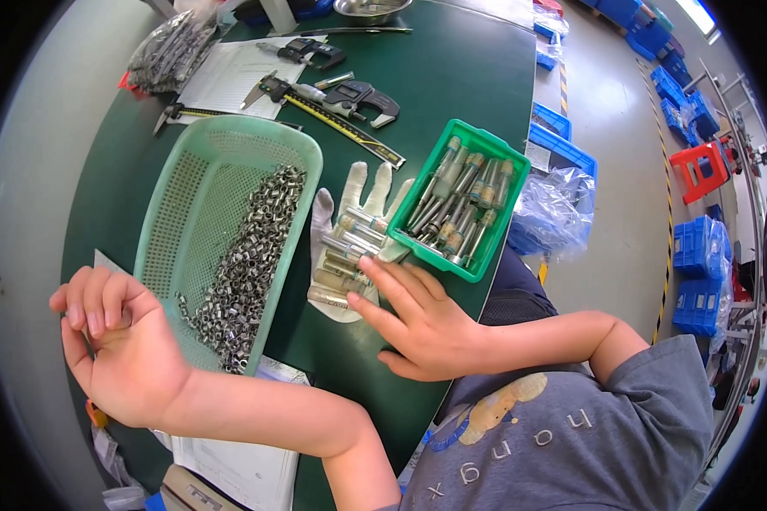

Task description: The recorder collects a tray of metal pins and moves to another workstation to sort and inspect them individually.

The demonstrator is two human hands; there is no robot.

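My left hand (128,349) is raised at the left beside the pale green mesh basket (172,192), palm up, fingers loosely bent. Nothing shows in its palm. My right hand (422,324) lies palm down with fingers outstretched, its fingertips at several clear tubes with metal pins (341,264). Those tubes lie in a row on a white glove (322,223) spread flat on the table. Many small metal rings (251,264) are heaped along the basket's right side. A green tray (479,271), beyond my right hand, holds more capped tubes with metal pins (460,200).
On the green table (452,51) lie a caliper (341,123), digital micrometers (371,102) and paper sheets (222,72). A metal bowl (371,8) and a bag of metal parts (175,51) stand farther back. Blue crates (571,149) with plastic bags and a red stool (699,170) are on the right.
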